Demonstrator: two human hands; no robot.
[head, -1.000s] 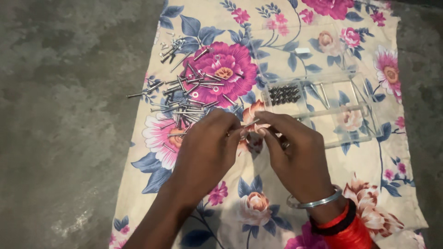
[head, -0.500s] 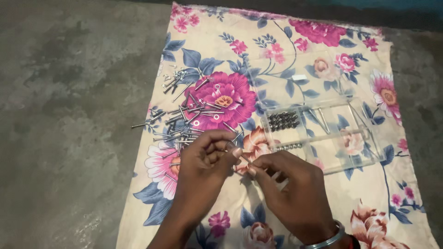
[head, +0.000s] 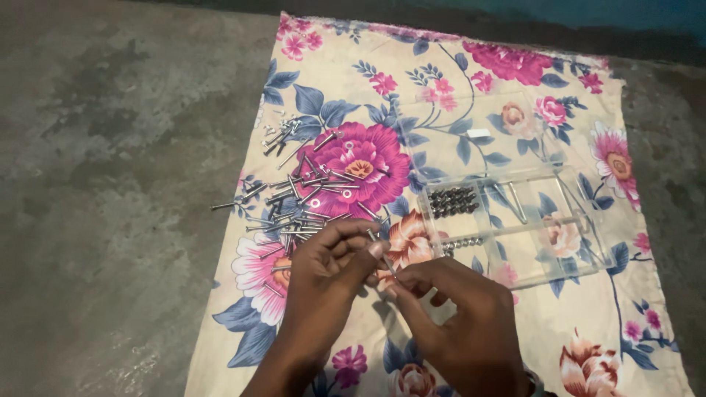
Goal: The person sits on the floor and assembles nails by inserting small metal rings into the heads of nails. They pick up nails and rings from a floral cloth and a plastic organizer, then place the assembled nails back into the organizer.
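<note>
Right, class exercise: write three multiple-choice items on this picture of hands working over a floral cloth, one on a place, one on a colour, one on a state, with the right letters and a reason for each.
1. Where does the loose pile of bolts lie?
A. inside the clear plastic tray
B. on the floral cloth, left of the tray
C. on the bare concrete floor beyond the cloth

2. What colour is the big flower under the pile?
A. magenta pink
B. yellow
C. white

3. What are the two hands doing?
A. resting flat on the cloth
B. lifting the tray
C. pinching one small bolt between their fingertips

Answers:
1 B: the bolts are scattered on the floral cloth, left of the clear plastic tray.
2 A: the big flower is magenta pink.
3 C: the left hand and right hand meet at a small bolt.
</note>
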